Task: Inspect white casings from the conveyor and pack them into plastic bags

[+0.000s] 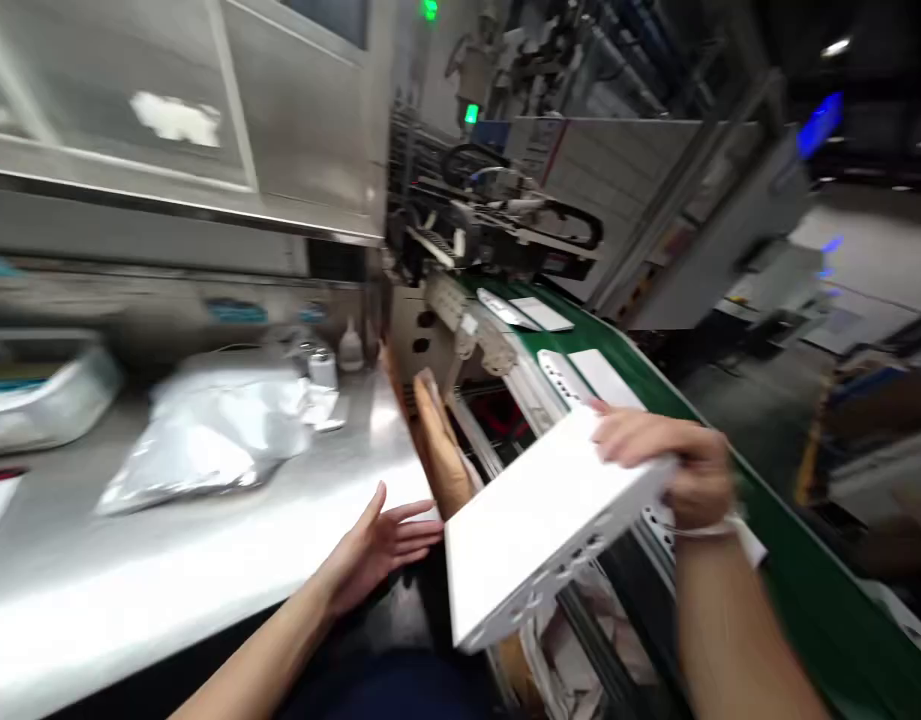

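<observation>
A flat white box-like panel (535, 520) with a row of holes along its near edge is in my right hand (666, 460), which grips its far right corner. The panel is tilted and held in the gap between the bench and the conveyor. My left hand (389, 540) has its fingers stretched out, with the tips at or close to the panel's left edge; whether they touch it I cannot tell. More white perforated pieces (557, 375) and flat white pieces (606, 380) lie in pairs on the green conveyor belt (790, 590) beyond my right hand.
A metal bench (340, 490) on the left bears a silvery plastic bag (212, 430), a small white bottle (350, 347) and a clear bin (47, 390). Cardboard (437, 440) stands between bench and conveyor. Machinery (505, 210) sits over the belt's far end.
</observation>
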The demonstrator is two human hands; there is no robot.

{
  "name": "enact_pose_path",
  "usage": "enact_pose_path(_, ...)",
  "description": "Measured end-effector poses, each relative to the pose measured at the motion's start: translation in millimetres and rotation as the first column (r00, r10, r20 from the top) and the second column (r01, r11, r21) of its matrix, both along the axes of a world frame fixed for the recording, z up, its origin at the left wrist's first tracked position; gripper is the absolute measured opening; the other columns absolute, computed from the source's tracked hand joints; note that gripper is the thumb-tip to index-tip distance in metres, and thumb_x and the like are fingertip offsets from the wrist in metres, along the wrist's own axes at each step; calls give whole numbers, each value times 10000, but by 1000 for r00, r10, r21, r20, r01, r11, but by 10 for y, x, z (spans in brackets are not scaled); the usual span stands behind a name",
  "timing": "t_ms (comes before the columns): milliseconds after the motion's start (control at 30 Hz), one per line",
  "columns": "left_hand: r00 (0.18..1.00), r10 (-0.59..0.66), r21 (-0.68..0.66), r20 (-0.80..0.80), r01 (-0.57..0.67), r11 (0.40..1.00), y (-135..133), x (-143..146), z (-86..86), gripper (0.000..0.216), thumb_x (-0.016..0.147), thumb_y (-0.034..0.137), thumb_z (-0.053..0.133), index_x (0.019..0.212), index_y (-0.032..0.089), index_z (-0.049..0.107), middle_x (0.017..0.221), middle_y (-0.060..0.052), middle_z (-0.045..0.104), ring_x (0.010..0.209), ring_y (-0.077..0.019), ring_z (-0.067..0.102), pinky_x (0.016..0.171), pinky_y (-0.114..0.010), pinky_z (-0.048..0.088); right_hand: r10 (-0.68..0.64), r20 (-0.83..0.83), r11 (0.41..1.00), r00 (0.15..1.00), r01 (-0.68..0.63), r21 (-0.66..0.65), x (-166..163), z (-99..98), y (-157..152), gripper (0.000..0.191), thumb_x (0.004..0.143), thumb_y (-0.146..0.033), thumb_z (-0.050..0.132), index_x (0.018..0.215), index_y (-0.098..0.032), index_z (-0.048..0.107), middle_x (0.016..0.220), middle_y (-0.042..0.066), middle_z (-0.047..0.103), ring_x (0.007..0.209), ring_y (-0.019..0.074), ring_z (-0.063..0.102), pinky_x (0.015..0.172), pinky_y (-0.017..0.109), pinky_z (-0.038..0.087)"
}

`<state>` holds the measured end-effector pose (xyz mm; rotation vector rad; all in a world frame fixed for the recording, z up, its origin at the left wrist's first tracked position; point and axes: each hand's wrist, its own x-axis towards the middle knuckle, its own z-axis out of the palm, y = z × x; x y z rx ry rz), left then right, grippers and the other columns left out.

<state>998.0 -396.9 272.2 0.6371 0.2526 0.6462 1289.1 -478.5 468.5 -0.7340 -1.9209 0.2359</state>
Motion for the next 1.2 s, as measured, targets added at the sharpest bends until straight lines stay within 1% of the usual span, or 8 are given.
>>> enact_pose_path(67, 997, -11, -48, 77, 14, 999, -91, -464, 3, 688, 881, 623, 375, 1215, 57, 578, 1106, -201, 653, 1042, -308, 611, 941, -423, 438, 327, -133, 931, 936, -343, -126, -894, -389, 592, 232, 780, -454, 621, 722, -268, 747, 756, 81, 713, 912, 278, 643, 991, 525, 370)
enact_pose_path(167, 988, 88, -167, 127, -66, 984, -208, -1118, -60, 492, 923, 461, 438, 1238, 108, 576, 1039, -143, 696, 929, -271, 668, 865, -384, 493, 410, -314, 814, 856, -499, -297, -1898, -899, 1221, 137, 736, -396, 706, 725, -265, 745, 1086, 59, 687, 1190, 282, 517, 1052, 461, 326)
enact_pose_path(300, 900, 429, -251, 74, -399, 882, -294, -1882, -260, 405, 901, 284, 537, 1292, 179, 529, 1016, -96, 709, 873, -231, 686, 822, -341, 520, 93, -521, 655, 848, -446, -610, -2702, -1512, 1665, 467, 615, -308, 816, 1062, -282, 685, 1208, 40, 629, 1086, 222, 589, 907, 340, 468)
enact_pose_path(433, 800, 597, -281, 58, -561, 779, -208, -2376, -392, 401, 897, 271, 545, 1292, 205, 520, 1087, -87, 684, 960, -236, 659, 854, -350, 515, -295, -595, 397, 748, -470, -788, -3261, -2137, 1640, 297, 658, -364, 780, 891, -196, 707, 817, 31, 719, 685, 151, 650, 578, 239, 511)
enact_pose_path(567, 727, 687, -300, 21, -651, 698, -31, -2565, -425, 349, 879, 258, 571, 1221, 189, 570, 1076, -73, 687, 964, -229, 653, 863, -338, 516, -386, -612, 241, 690, -565, -789, -3614, -2418, 1358, 239, 729, -386, 729, 868, -193, 700, 853, 41, 724, 736, 160, 669, 631, 260, 544)
enact_pose_path(933, 667, 745, -311, -12, -711, 631, 251, -2366, -398, 396, 868, 243, 581, 1259, 186, 553, 1095, -73, 684, 1009, -247, 639, 909, -364, 501, -385, -605, 291, 697, -530, -796, -3653, -2301, 1327, 329, 777, -412, 682, 994, -166, 694, 1048, 63, 702, 974, 202, 642, 857, 299, 520)
enact_pose_path(1067, 643, 765, -274, -34, -742, 611, 325, -2229, -373, 399, 866, 267, 593, 1258, 202, 560, 1141, -57, 668, 1056, -232, 615, 955, -339, 468, -401, -566, 336, 720, -458, -823, -3601, -2253, 1387, 407, 803, -502, 616, 1046, -179, 671, 1101, 70, 682, 1028, 234, 622, 881, 348, 512)
enact_pose_path(1200, 636, 770, -200, -47, -762, 616, 325, -2090, -334, 436, 842, 298, 630, 1265, 214, 564, 1170, -62, 656, 1082, -237, 596, 980, -331, 437, -244, -484, 445, 841, -346, -826, -3563, -2203, 1583, 465, 777, -473, 657, 1160, -220, 583, 1168, 62, 645, 1054, 222, 604, 893, 354, 494)
